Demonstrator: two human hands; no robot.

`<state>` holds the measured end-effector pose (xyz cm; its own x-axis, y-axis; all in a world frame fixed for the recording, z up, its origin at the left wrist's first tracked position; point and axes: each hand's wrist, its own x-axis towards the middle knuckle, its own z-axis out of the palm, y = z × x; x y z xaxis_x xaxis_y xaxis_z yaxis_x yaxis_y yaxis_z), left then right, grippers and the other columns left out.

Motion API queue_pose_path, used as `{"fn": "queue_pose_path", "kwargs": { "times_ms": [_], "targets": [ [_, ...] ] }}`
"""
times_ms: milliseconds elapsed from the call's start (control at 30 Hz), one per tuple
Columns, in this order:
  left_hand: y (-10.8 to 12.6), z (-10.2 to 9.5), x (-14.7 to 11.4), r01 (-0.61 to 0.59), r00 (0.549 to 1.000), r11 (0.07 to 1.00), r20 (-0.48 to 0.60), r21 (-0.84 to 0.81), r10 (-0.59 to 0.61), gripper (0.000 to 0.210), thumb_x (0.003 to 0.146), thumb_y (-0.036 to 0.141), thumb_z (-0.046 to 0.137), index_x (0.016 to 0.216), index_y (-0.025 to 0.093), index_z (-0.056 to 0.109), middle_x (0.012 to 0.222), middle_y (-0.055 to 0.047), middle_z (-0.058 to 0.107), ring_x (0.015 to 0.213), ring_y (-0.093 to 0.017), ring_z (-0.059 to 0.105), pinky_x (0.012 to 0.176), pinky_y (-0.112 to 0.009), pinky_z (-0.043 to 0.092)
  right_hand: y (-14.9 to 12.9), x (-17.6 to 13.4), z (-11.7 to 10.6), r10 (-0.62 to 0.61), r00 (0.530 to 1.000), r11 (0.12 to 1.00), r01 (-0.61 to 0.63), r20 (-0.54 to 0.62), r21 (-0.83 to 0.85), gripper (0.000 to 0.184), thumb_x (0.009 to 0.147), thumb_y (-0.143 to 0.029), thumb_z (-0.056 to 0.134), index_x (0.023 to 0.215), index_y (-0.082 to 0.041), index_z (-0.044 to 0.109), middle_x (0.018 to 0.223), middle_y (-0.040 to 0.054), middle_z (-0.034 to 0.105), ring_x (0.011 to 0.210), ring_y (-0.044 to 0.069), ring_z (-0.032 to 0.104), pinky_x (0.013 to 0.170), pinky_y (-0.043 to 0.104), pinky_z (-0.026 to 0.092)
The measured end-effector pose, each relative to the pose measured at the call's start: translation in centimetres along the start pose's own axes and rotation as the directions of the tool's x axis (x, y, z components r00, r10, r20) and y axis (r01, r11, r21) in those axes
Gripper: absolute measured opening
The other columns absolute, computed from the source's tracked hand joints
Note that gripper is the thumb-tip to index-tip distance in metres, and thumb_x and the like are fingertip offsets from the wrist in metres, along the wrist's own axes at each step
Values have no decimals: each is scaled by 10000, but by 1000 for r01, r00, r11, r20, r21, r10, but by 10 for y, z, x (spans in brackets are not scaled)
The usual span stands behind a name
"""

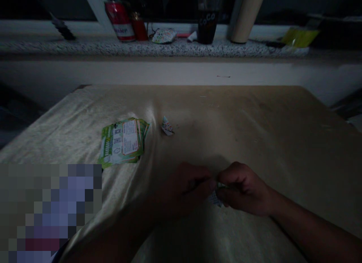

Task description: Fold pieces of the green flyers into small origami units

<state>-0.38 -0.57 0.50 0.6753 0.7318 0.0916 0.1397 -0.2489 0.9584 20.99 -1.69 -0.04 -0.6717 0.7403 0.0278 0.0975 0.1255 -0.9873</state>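
Observation:
Between my hands, low over the table, is a small piece of folded printed paper [215, 199]. My left hand [189, 187] pinches its left side with the fingers curled in. My right hand [244, 189] grips the other side between thumb and fingers. Most of the paper is hidden by the fingers, and the light is dim. Farther forward, a small folded paper piece [167, 127] with similar print sits on the cloth, apart from both hands.
A pile of green printed packets [123, 141] lies on the cloth-covered table [240, 116] at left. On the stone windowsill [181, 48] stand a red can [120, 22], a red lighter-like object [139, 27], a dark drink cup [207, 19] and a tan cylinder [247, 16]. The lower left corner is pixelated.

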Motion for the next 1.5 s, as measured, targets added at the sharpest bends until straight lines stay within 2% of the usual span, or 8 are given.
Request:
{"fn": "queue_pose_path", "kwargs": {
  "times_ms": [100, 233, 367, 667, 867, 967, 1267, 1500],
  "targets": [
    [5, 0, 1, -96, 995, 988, -19, 121, 99, 380, 964, 311, 486, 617, 159, 455, 554, 68, 326, 494, -63, 302, 488, -220, 225, -1, 0, 2, -65, 996, 998, 65, -64, -2, 327, 884, -261, 643, 606, -167, 499, 509, -64, 421, 449, 53, 360, 422, 182, 281],
    [9, 1, 2, -180, 982, 973, -26, 143, 186, 378, 946, 265, 480, 594, 176, 375, 547, 74, 289, 476, -58, 263, 478, -221, 213, -5, 1, 5, -194, 970, 980, 185, -145, -77, 301, 885, -194, 599, 605, -180, 490, 520, -56, 426, 460, 64, 368, 450, 204, 304],
    [8, 1, 2, -186, 983, 972, 23, 144, 185, 330, 930, 247, 483, 619, 181, 390, 552, 74, 303, 478, -61, 286, 482, -214, 228, -8, 1, 5, -284, 949, 944, 251, -138, -215, 293, 873, -155, 575, 594, -180, 491, 516, -54, 406, 456, 63, 373, 462, 212, 306],
    [11, 4, 1, -307, 933, 831, -23, 464, 358, 269, 918, 190, 483, 654, 191, 432, 570, 51, 366, 506, -99, 283, 521, -271, 197, -13, 2, 4, -50, 984, 994, 33, -168, -101, 402, 865, -194, 652, 543, -183, 411, 487, -82, 297, 434, 46, 239, 398, 208, 180],
    [7, -1, 4, -145, 985, 966, -62, 216, 162, 362, 947, 249, 500, 603, 167, 420, 544, 75, 314, 472, -60, 293, 487, -216, 214, -10, 0, 3, -80, 983, 992, 64, -163, -106, 402, 901, -204, 614, 574, -182, 380, 514, -71, 301, 459, 48, 267, 428, 211, 205],
    [5, -3, 5, -108, 992, 988, -54, 108, 114, 361, 950, 271, 518, 614, 156, 454, 544, 77, 329, 485, -54, 305, 480, -195, 222, -8, -2, 2, -103, 984, 992, 90, -147, -92, 368, 909, -204, 603, 588, -175, 423, 515, -64, 334, 460, 52, 299, 440, 214, 235],
    [8, -3, 4, -99, 991, 990, -80, 97, 107, 329, 919, 245, 526, 607, 149, 486, 541, 75, 347, 484, -53, 314, 474, -192, 230, -10, 1, 1, -50, 987, 996, 37, -150, -87, 392, 947, -277, 592, 590, -169, 468, 520, -62, 339, 456, 57, 304, 426, 215, 232],
    [7, -3, 4, -51, 982, 996, -175, 74, 63, 246, 941, 274, 556, 748, 135, 616, 601, 55, 486, 551, -71, 422, 530, -184, 322, -7, 0, -1, -181, 933, 973, 122, -312, -197, 320, 976, -269, 563, 682, -147, 602, 526, -37, 466, 455, 70, 397, 427, 207, 288]
  ]
}}
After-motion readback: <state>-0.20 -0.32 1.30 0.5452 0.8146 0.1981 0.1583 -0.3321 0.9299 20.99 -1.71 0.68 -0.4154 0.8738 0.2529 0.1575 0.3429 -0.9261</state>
